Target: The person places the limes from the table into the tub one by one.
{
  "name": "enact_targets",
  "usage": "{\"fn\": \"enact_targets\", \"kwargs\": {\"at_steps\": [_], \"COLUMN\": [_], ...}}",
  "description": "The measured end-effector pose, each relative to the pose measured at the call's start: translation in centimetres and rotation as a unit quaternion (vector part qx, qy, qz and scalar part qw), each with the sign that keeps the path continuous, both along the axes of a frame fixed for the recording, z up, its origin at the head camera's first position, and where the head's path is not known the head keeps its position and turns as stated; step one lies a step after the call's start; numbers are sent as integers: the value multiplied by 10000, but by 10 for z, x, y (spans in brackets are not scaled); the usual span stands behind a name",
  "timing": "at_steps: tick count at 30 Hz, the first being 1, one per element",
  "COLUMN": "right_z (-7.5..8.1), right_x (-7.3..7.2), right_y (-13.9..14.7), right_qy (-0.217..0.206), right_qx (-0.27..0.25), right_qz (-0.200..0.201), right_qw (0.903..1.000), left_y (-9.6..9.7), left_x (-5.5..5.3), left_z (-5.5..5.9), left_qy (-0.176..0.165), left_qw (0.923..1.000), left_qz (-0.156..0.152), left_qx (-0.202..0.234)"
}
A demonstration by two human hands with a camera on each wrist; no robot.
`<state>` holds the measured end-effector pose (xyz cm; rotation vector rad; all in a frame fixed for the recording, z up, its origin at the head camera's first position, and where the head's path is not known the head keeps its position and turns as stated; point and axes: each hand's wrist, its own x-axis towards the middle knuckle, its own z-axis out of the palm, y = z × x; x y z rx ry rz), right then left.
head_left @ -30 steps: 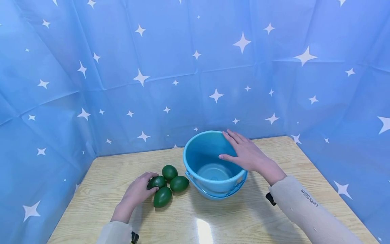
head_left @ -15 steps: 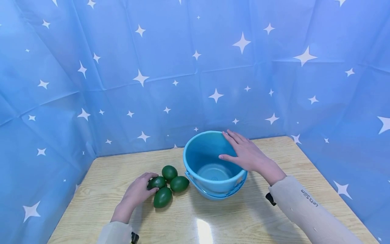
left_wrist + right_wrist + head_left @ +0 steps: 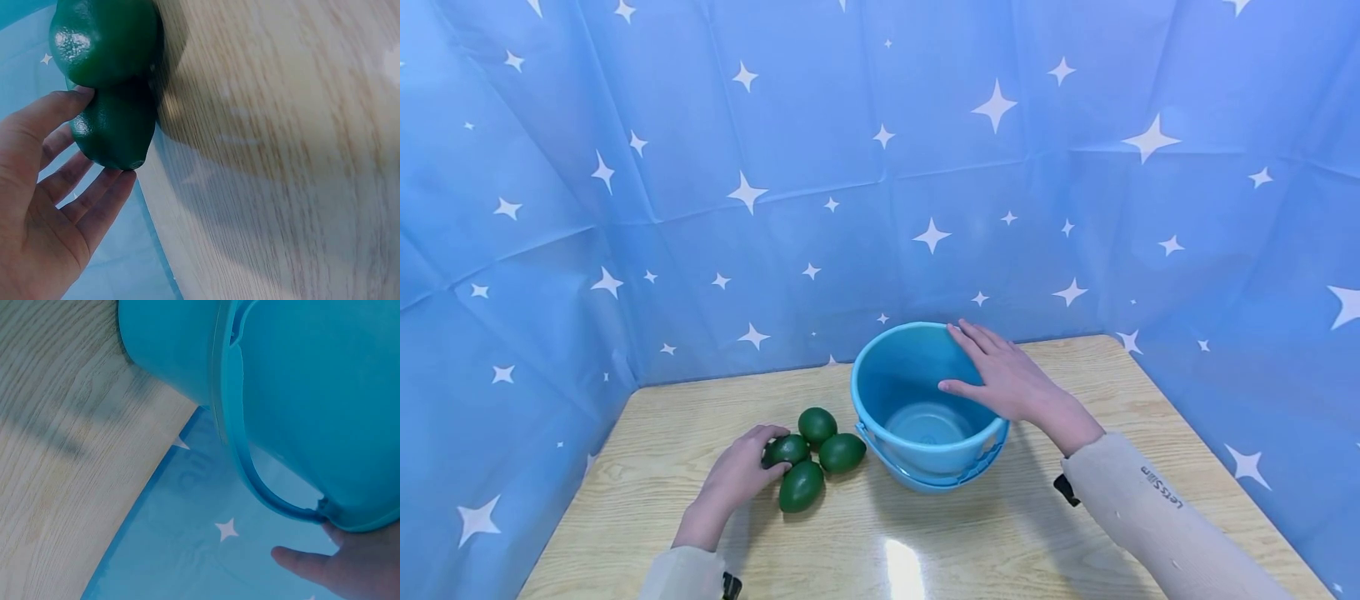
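Left hand (image 3: 739,467) pinches one green fruit (image 3: 787,448) — ease clear of the thumb-side fruit (image 3: 802,487) — and brace the bucket (image 3: 887,379) under the spread right hand (image 3: 1011,379).

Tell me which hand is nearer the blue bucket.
Right. The right hand is at the right side of the blue bucket, by its rim; the left hand is apart, off to the left, at a green fruit.

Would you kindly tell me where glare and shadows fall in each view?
Head: bright glare on the near table, shadow around the blue bucket; left wrist: white highlights on the green fruits, dark shadow beside them; right wrist: soft shadow on the tabletop at left.
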<state>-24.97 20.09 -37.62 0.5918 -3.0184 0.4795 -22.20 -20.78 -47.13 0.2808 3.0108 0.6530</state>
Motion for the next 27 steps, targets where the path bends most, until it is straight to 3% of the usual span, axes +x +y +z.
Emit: {"fn": "enact_targets", "kwargs": {"at_steps": [27], "right_z": [1], "right_x": [1], "right_y": [0], "right_qy": [47], "right_qx": [1], "right_qz": [55], "right_qw": [10000], "left_y": [-2], "left_x": [0], "left_z": [5], "left_qy": [90], "left_qw": [9999], "left_qz": [56], "left_qx": [37]}}
